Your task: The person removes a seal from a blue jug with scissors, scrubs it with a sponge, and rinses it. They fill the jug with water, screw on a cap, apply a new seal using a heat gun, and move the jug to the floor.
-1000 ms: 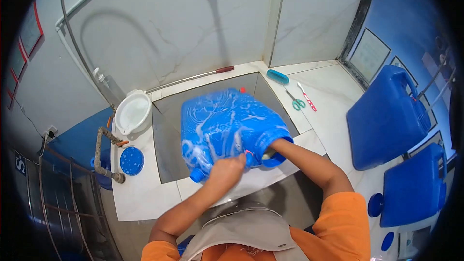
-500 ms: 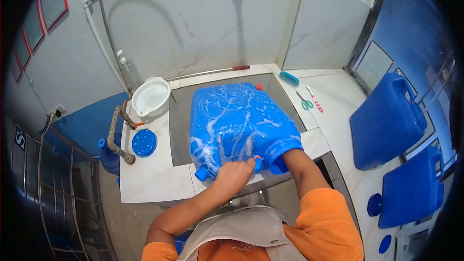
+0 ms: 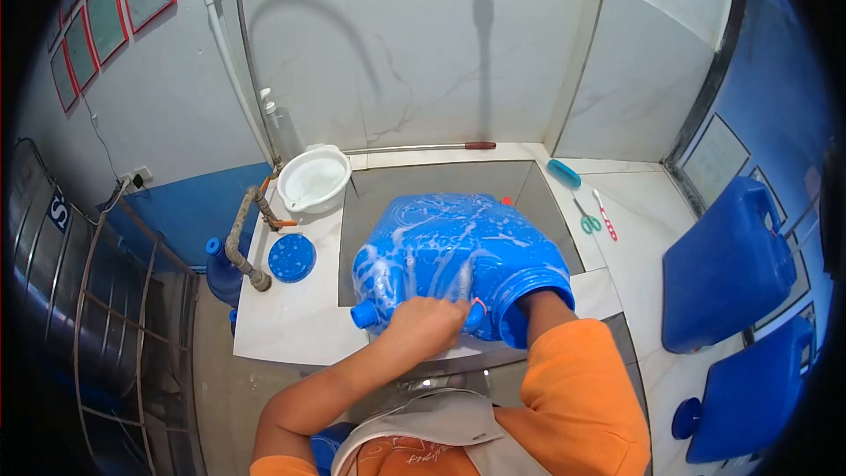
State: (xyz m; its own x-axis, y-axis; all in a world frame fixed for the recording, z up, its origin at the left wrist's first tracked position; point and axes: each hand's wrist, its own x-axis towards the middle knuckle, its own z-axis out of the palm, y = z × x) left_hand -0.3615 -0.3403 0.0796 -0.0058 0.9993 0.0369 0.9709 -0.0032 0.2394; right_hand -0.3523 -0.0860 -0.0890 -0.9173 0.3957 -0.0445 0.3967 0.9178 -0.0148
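A large blue container (image 3: pixel 441 238), streaked with soapy foam, lies on its side over the grey sink basin, its wide round mouth toward the lower right. My left hand (image 3: pixel 429 326) is closed on the container's handle at its near side, between a small blue spout and the wide mouth. A red-and-white piece shows beside those fingers. My right forearm (image 3: pixel 545 313) passes into the wide mouth; the hand itself is hidden inside the container.
White basin (image 3: pixel 315 178), round blue lid (image 3: pixel 292 257) and rusty pipe (image 3: pixel 236 238) are at the left. Blue brush (image 3: pixel 564 173), green scissors (image 3: pixel 589 224) and toothbrush (image 3: pixel 605 215) lie right of the sink. Blue jugs (image 3: pixel 727 264) stand farther right. A long red-handled tool (image 3: pixel 480 146) lies behind.
The view has shifted, so the scene sits lower and further right. The container appears tilted slightly toward me, with its mouth turned more into view. My left hand keeps its hold; my right arm remains inside.
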